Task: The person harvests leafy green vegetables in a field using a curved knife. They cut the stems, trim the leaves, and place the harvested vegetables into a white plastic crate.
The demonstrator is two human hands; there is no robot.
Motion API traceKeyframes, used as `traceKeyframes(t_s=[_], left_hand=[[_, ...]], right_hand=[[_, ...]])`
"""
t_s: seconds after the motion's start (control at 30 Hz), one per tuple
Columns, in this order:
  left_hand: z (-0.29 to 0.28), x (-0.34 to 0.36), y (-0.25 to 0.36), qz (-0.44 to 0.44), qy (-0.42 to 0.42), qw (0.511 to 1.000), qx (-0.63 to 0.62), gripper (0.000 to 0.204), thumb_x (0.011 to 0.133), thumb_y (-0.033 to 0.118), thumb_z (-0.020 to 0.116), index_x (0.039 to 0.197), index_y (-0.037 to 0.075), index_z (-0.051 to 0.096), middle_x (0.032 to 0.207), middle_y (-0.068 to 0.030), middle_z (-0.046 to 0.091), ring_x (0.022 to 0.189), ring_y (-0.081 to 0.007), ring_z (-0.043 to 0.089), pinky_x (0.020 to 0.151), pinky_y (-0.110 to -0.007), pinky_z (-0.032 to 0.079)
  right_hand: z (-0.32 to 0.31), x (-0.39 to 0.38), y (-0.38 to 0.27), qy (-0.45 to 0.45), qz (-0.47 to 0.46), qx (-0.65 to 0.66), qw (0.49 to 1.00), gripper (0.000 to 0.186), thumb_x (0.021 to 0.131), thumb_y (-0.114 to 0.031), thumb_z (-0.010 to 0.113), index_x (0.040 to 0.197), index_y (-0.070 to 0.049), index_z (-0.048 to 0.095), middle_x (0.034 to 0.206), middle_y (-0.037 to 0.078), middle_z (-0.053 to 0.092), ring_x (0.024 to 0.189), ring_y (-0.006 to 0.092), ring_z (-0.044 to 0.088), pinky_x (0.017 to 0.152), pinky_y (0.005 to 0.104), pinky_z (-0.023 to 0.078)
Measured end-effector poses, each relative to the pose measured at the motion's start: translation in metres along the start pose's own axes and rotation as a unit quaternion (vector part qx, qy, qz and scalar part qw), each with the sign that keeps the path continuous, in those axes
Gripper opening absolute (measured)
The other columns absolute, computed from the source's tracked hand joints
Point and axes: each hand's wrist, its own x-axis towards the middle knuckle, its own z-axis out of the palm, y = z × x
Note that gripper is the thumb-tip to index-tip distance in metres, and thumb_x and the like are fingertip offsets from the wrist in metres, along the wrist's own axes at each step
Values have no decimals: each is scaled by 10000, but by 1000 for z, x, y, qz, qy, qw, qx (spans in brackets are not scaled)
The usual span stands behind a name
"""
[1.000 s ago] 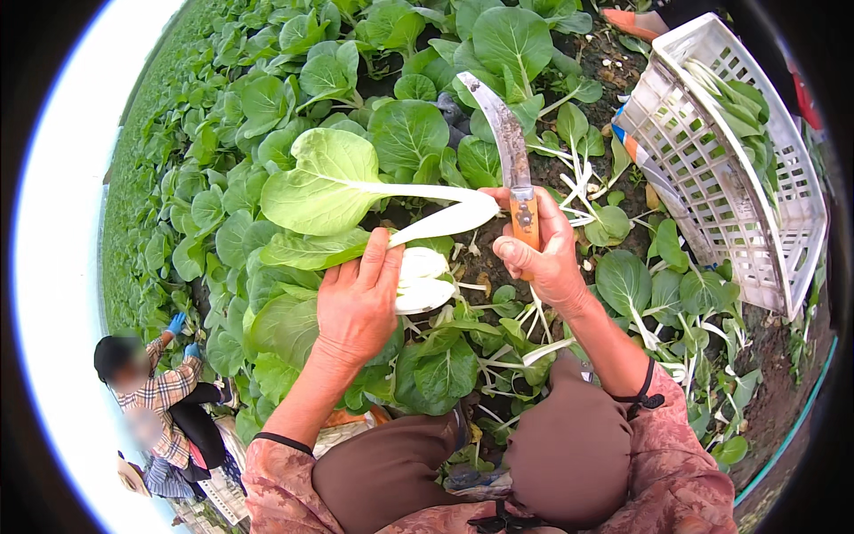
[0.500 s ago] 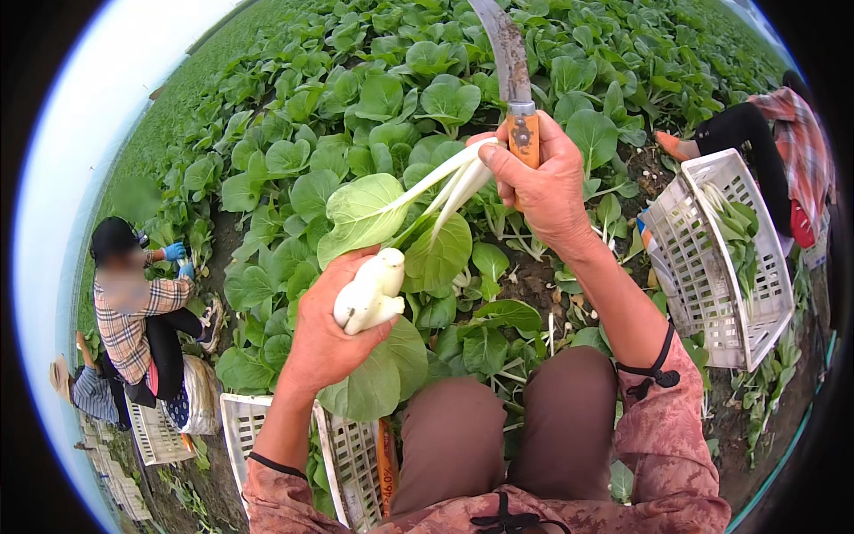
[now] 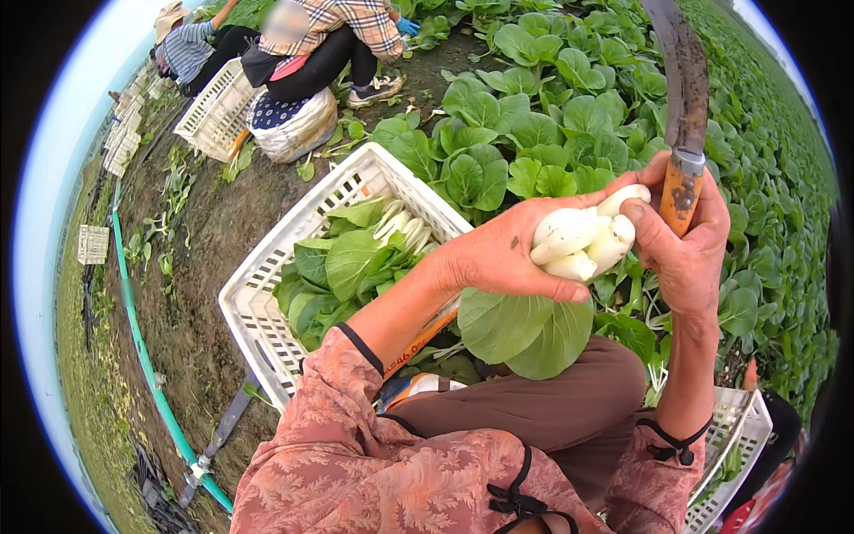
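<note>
Nearby, white crate — leafy greens inside; left hand grips white-stemmed bunch.

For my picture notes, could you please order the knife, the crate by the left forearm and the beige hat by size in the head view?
Largest: crate
Middle: knife, cut off at top
Smallest: hat, farther away

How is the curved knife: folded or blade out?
Blade out: the curved knife has its stained blade extended beyond the orange handle, held in the right hand.

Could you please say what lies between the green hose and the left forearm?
The head view shows soil, then a white crate holding leafy greens.
</note>
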Motion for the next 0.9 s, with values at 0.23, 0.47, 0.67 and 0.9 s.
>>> traceKeyframes(t_s=[0.23, 0.47, 0.67, 0.9], left_hand=[[2, -76, -9, 15, 188, 982, 30, 905, 700, 131, 861, 1446, 15, 362, 1144, -43, 601, 1054, -101, 549, 925, -293, 460], [-73, -114, 55, -165, 314, 850, 390, 831, 677, 65, 845, 1402, 20, 442, 1215, -59, 597, 1072, -146, 568, 966, -305, 458], [-92, -142, -121, -350, 303, 796, 391, 707, 677, 247, 776, 1277, 28, 474, 1165, -192, 624, 1080, -338, 615, 942, -413, 475], [-78, -140, -227, -493, 301, 684, 445, 548, 736, 218, 702, 1215, 58, 489, 1174, -183, 602, 1145, -354, 562, 958, -494, 420]], right_hand=[[66, -3, 10, -72, 88, 136, 984, 230, 871, -145, 741, 1015, -16, 616, 818, 24, 677, 492, 9, 482, 397, 180, 360], [41, 1, 87, 128, 153, 175, 964, 144, 896, -118, 688, 959, -44, 582, 822, 78, 682, 460, 44, 456, 389, 199, 357], [53, 1, 102, 157, 169, 175, 957, 125, 887, -99, 678, 958, -59, 583, 809, 65, 653, 472, 52, 468, 391, 203, 363], [38, -5, 112, 186, 206, 152, 949, 132, 892, -110, 677, 971, -62, 582, 799, 50, 638, 490, 51, 480, 402, 199, 368]])
